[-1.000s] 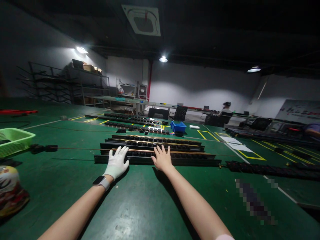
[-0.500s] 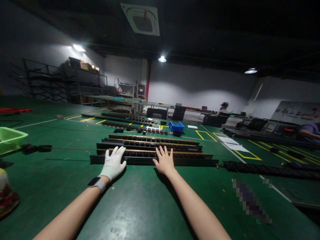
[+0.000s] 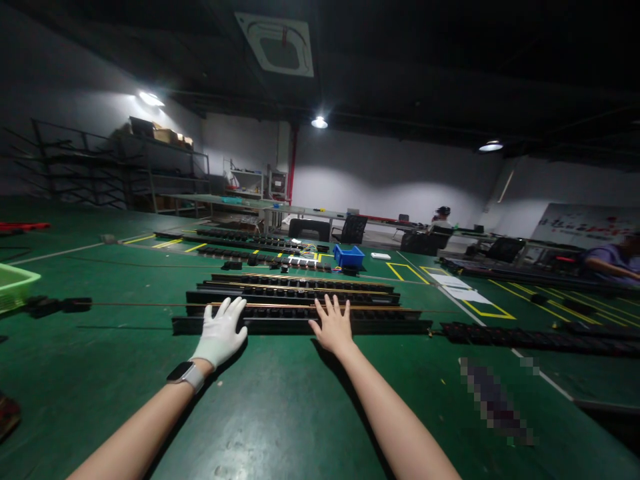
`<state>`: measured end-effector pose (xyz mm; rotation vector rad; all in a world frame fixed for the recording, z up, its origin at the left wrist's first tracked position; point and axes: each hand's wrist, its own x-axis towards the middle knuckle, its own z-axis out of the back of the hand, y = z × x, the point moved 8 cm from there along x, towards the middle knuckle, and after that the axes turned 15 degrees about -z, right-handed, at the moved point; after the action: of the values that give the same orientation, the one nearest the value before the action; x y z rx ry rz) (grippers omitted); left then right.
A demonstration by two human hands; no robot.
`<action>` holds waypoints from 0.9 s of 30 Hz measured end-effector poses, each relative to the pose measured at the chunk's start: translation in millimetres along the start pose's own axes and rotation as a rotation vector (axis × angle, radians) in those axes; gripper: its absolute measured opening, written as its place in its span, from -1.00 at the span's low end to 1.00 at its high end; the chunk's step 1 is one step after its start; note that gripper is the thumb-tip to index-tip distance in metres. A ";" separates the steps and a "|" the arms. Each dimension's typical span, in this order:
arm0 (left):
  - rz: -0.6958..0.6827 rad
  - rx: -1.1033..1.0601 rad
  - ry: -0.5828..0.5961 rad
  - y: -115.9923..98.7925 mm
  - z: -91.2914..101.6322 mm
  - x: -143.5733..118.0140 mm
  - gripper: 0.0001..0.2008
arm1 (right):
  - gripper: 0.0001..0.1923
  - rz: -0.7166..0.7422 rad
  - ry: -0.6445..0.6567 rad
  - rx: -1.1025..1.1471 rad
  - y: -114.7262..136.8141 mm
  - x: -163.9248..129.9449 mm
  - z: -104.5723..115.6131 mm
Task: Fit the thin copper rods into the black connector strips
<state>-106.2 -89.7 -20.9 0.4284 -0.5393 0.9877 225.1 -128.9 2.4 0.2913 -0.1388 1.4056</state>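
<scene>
My left hand (image 3: 220,332), in a white glove with a watch on the wrist, lies flat with fingers spread on the near edge of a long black strip (image 3: 390,325) full of small sockets. My bare right hand (image 3: 332,326) rests the same way on that strip, a little to the right. Neither hand grips anything. Two more black strips (image 3: 295,288) lie parallel just behind the first, on the green table (image 3: 280,407).
A blue bin (image 3: 349,257) and more black strips (image 3: 250,241) lie farther back. Another strip (image 3: 530,338) runs off to the right. A green basket (image 3: 13,283) is at the left edge. People sit at far tables; shelving stands back left.
The view has drifted right and down, so the basket and the object at lower left slid toward the left edge. Both hands stay flat on the near strip.
</scene>
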 end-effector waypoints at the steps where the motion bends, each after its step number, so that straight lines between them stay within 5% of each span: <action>1: -0.001 0.002 -0.002 0.2 -0.5 -0.1 -0.28 | -0.24 -0.014 -0.004 -0.001 -6.3 0.3 0.4; 27: -0.004 0.008 -0.021 2.8 -2.1 0.5 -0.27 | -0.34 -0.021 -0.063 0.020 -57.4 1.4 12.7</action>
<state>-107.9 -86.8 -22.0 0.4467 -0.5532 0.9832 282.8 -139.0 8.2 0.3528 -0.1732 1.3784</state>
